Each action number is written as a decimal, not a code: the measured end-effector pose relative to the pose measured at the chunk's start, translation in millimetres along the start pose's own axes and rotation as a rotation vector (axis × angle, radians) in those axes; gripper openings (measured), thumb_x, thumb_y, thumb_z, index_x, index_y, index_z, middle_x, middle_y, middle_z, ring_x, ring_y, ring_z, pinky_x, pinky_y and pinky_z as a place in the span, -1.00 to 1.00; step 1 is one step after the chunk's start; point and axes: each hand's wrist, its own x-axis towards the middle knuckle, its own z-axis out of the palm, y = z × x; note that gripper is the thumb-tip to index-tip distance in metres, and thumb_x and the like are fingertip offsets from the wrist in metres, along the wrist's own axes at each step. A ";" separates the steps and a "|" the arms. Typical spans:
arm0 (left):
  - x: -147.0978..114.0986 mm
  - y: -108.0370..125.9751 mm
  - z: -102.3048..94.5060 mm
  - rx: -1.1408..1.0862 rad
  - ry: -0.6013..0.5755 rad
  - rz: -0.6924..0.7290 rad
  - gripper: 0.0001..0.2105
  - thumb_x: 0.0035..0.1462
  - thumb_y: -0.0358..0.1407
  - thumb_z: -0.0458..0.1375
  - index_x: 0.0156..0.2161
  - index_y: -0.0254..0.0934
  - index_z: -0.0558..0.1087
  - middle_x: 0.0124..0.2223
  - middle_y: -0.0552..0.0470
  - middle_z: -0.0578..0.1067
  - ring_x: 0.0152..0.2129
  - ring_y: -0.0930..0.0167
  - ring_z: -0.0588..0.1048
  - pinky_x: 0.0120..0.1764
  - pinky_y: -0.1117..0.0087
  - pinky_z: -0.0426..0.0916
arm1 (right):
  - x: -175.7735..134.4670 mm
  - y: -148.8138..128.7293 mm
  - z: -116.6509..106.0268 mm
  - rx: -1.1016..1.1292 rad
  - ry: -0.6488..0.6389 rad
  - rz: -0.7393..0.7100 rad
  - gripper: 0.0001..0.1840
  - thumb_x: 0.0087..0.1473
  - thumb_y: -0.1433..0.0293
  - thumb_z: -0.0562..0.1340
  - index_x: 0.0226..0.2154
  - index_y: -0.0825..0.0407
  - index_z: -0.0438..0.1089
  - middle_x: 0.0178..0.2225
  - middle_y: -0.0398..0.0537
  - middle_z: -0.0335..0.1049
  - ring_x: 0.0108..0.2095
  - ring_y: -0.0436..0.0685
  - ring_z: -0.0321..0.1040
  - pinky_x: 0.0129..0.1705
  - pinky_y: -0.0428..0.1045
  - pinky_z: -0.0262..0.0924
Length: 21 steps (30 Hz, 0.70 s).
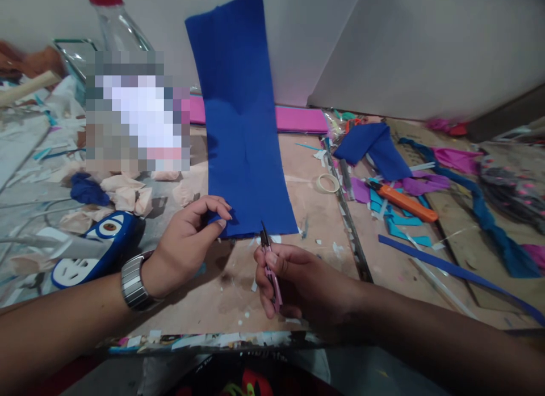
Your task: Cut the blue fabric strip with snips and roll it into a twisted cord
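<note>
A long blue sheet of what looks like crepe paper (242,123) stands out from the table's front area, its far end leaning up toward the grey wall. At its near left corner, my left hand (187,237) pinches the paper between thumb and fingers. My right hand (293,274) is closed around pink-handled scissors (272,277). Their dark blades are slightly apart at the paper's near edge, one tip over the blue surface. Part of the handles is hidden by my fingers.
Behind the sheet lies a pink folded pack (302,119). On the right are an orange cutter (402,202), a tape ring (327,183), blue strips and scraps. To the left sit a blue-white power strip (102,243), crumpled paper pieces (128,192) and a red-capped bottle (121,27), partly blurred.
</note>
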 end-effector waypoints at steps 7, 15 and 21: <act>-0.3 -0.7 -0.4 -0.015 -0.015 0.008 -0.91 0.17 -0.44 0.19 -0.28 -0.20 0.52 -0.09 -0.01 0.52 -0.06 0.31 0.48 0.00 0.31 0.36 | 0.0 -0.1 0.2 0.029 0.000 0.003 -0.68 0.23 0.16 0.35 -0.26 0.03 0.29 -0.47 -0.21 0.37 -0.51 -0.01 0.47 -0.68 -0.19 -0.06; -1.2 -1.5 -1.5 -0.036 -0.031 0.015 -0.87 0.20 -0.48 0.19 -0.26 -0.19 0.52 -0.06 0.02 0.49 -0.03 0.37 0.46 0.04 0.34 0.32 | -0.8 -0.1 1.3 0.069 -0.029 -0.012 -0.67 0.26 0.10 0.30 -0.19 0.02 0.31 -0.46 -0.22 0.36 -0.54 -0.01 0.47 -0.69 -0.20 -0.12; -2.3 -2.2 -1.6 -0.072 -0.039 -0.022 -0.85 0.19 -0.50 0.20 -0.25 -0.18 0.51 -0.04 0.03 0.47 -0.05 0.38 0.47 -0.06 0.39 0.36 | -1.5 -0.8 0.4 0.053 -0.011 -0.039 -0.67 0.28 0.10 0.28 -0.17 0.01 0.31 -0.45 -0.22 0.35 -0.55 -0.04 0.41 -0.68 -0.20 -0.15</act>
